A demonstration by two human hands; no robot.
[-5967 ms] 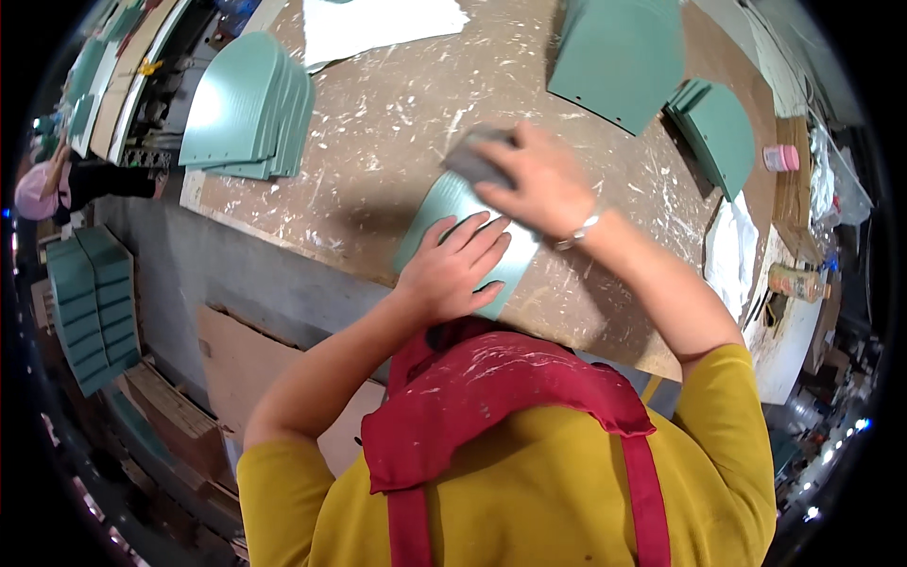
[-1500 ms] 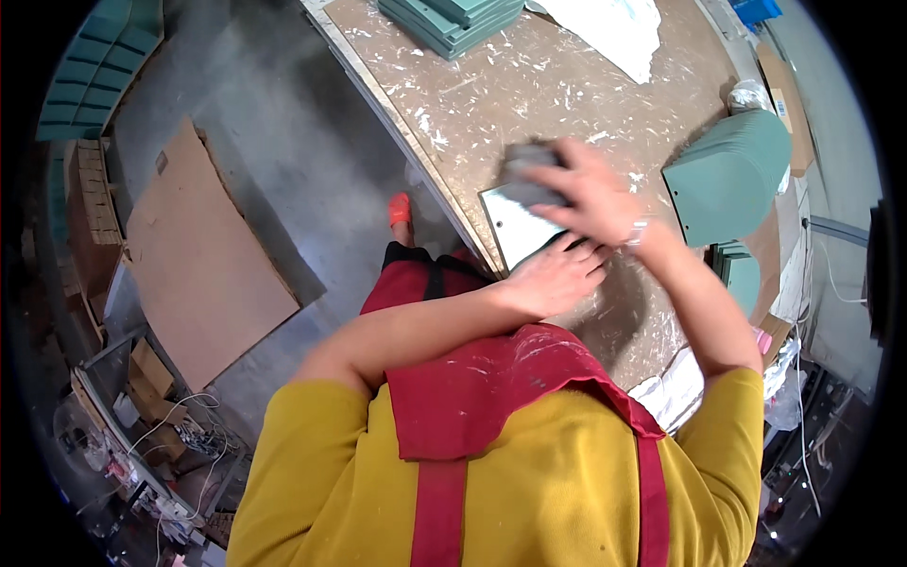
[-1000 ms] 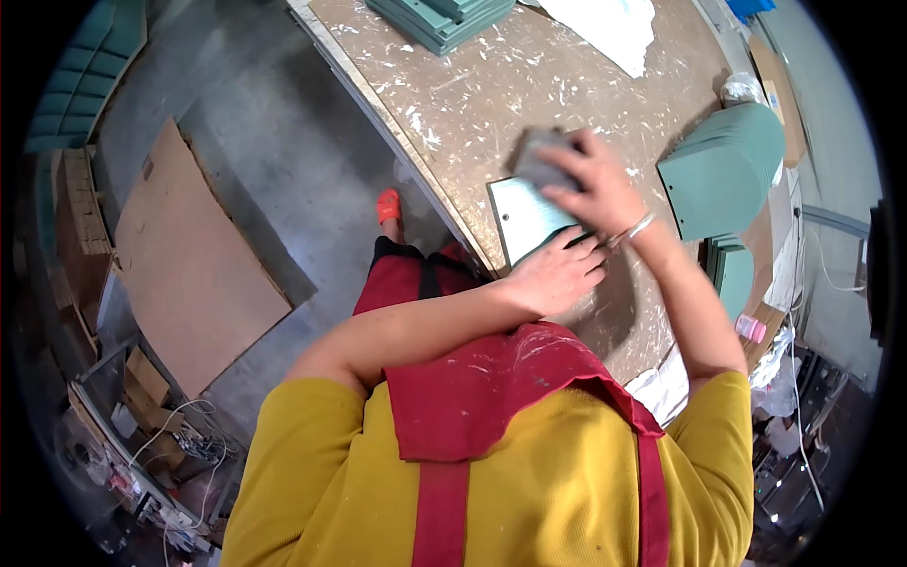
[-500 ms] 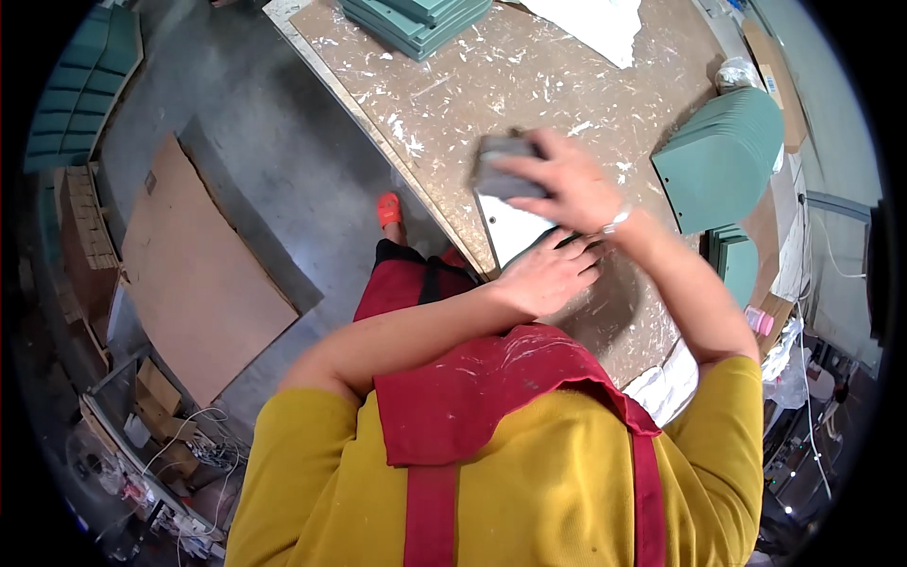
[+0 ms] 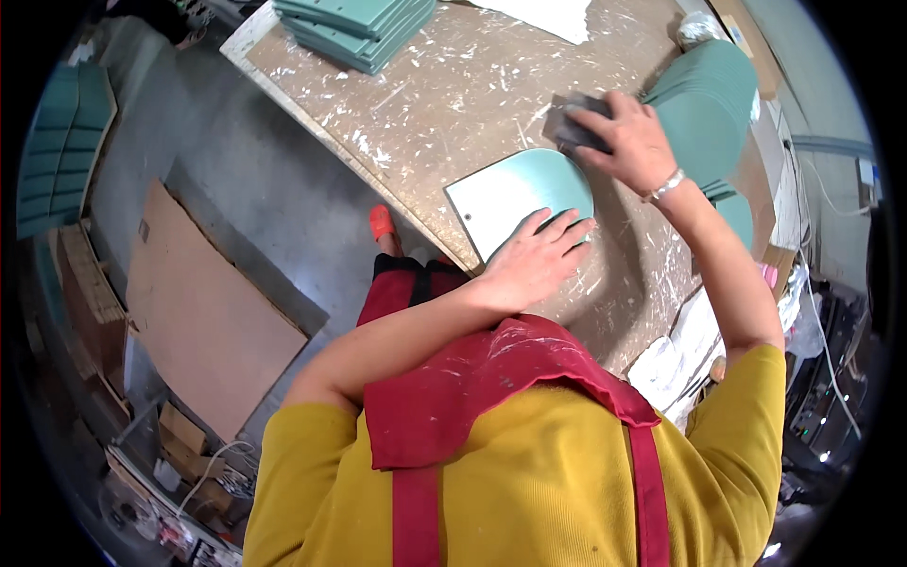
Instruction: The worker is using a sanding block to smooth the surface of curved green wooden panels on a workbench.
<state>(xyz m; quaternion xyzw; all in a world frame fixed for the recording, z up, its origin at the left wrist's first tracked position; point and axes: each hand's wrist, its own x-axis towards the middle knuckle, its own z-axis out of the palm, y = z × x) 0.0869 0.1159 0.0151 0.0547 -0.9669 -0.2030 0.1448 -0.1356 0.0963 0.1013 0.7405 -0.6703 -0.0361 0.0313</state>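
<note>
A pale green panel [image 5: 515, 194] with one rounded end and a small hole near a corner lies flat on the workbench, close to its left edge. My left hand [image 5: 537, 263] rests on the panel's near side, fingers spread and holding nothing. Beyond the rounded end, my right hand [image 5: 635, 146] grips a dark grey block [image 5: 578, 123], which looks like a sponge or sanding block, slightly blurred. The block is apart from the panel. Whether it touches the bench I cannot tell.
Green panels are stacked flat [image 5: 354, 33] at the far left of the scuffed bench [image 5: 425, 113]. A row of rounded green panels [image 5: 709, 113] leans at the right. White cloth [image 5: 553, 14] lies at the back. Cardboard [image 5: 213, 312] lies on the floor to the left.
My right hand has moved the grey block off the panel, to the right and away from me, uncovering the rounded end. My left hand remains on the panel. The view has shifted slightly.
</note>
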